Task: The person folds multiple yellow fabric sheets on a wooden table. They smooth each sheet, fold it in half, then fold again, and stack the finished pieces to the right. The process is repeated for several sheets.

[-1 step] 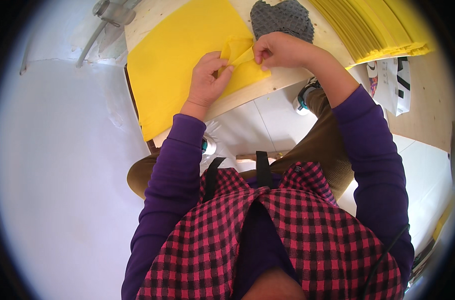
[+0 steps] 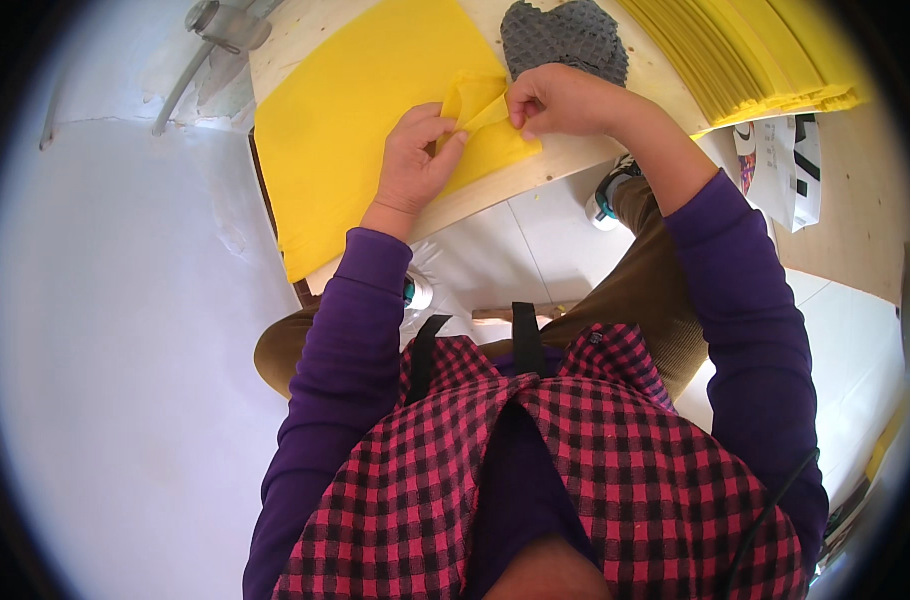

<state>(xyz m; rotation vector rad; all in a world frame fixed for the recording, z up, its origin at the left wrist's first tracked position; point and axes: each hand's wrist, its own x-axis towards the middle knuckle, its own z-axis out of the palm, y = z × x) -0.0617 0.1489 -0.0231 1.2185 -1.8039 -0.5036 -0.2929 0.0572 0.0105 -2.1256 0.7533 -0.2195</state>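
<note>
Print on bag: large black marks and a small multicoloured patch on a white bag with dark printing (image 2: pixel 780 175), seen at a slant near the right end of the worktop; the small print is too faint for me to read.
Main piece: a bright yellow, thin, soft-looking sheet (image 2: pixel 345 120), plain-faced, broad and mostly flat, with a long slanting edge at the left.
Where it lies: on the pale wooden worktop (image 2: pixel 575 160), reaching close to the front edge.
Lifted flap: near its right-hand corner the sheet is raised and folded over, the raised part lighter and slightly see-through.
My left hand (image 2: pixel 415 165): thumb and fingers pinching the left side of the flap.
My right hand (image 2: pixel 565 100): fingertips pressed together on the flap's right edge, the other fingers curled in.
Dark cloth: a crumpled grey waffle-textured cloth (image 2: pixel 565 40), just beyond my right hand, its grid of raised ridges plain to see.
Yellow pile: a thick stack of yellow folded sheets (image 2: pixel 755 50) at the upper right, edges layered in curving ridges.
Wood: smooth, light, with a few small knots along the front edge.
My clothing: purple knit-cuffed sleeves (image 2: pixel 360 310), red-and-black checked apron (image 2: pixel 395 470), brown ribbed trousers (image 2: pixel 665 260).
</note>
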